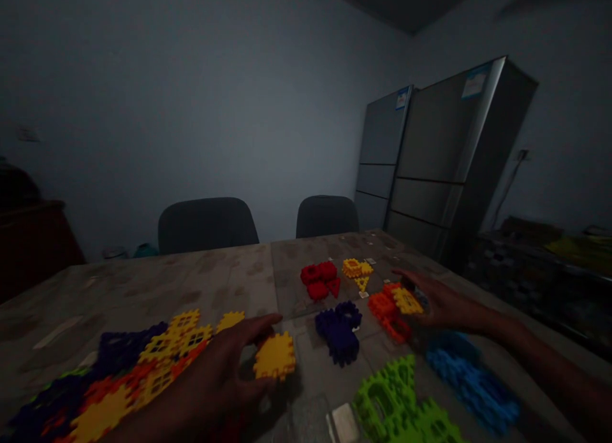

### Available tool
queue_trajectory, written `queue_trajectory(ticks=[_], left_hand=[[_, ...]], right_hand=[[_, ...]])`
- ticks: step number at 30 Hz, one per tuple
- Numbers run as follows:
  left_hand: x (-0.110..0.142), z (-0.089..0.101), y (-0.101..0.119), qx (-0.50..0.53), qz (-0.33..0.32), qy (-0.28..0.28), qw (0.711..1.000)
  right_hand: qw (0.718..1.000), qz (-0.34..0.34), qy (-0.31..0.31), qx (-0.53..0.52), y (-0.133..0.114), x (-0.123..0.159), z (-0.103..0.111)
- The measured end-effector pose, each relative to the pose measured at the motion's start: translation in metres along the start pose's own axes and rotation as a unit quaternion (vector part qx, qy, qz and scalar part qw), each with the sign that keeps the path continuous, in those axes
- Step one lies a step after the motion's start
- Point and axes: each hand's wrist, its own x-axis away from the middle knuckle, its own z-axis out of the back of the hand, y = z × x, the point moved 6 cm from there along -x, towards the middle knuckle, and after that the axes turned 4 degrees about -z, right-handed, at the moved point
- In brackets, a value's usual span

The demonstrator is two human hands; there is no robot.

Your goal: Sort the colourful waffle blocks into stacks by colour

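My left hand point(234, 363) grips a yellow square tile point(276, 355) with toothed edges between thumb and fingers, just above the table. Over at the right, my right hand point(423, 296) is curled round a yellow lattice tile point(406, 299), above or against a stack of orange tiles point(388, 312). Between the hands lies a dark blue pile point(339, 331). To the left, partly behind my left forearm, spreads a mixed heap of toothed tiles point(157, 347) in yellow, orange and dark blue.
Farther back sit a red pile point(320, 280) and a small yellow pile point(356, 269). Green tiles point(401, 405) and light blue tiles point(471, 379) lie near the front right. Two chairs point(208, 225) stand behind the table point(229, 271), with tall grey refrigerators point(430, 143) at the right.
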Motion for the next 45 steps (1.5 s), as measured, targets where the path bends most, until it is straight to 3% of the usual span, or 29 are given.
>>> queue_trajectory(ticks=[4,11,20,27,35,45], left_hand=[[-0.020,-0.009,-0.013,0.004,0.003,0.000,1.000],[-0.037,-0.018,-0.025,-0.004,0.016,0.003,1.000],[-0.030,-0.007,-0.031,-0.027,0.056,0.040,0.997],[-0.039,0.005,-0.029,-0.048,0.059,0.019,0.997],[-0.048,-0.013,-0.016,-0.018,0.047,0.021,0.998],[-0.042,-0.026,-0.037,-0.011,0.027,0.050,0.998]], right_hand=[[1.000,0.002,-0.002,0.002,0.030,-0.035,0.006],[1.000,0.005,-0.021,0.006,0.076,-0.099,-0.010],[0.999,0.019,-0.033,0.021,0.098,-0.166,-0.035],[0.999,0.019,-0.035,0.005,0.112,-0.171,-0.040],[1.000,0.014,-0.025,-0.007,0.119,-0.172,-0.039],[0.997,0.006,-0.068,-0.025,0.108,-0.170,-0.037]])
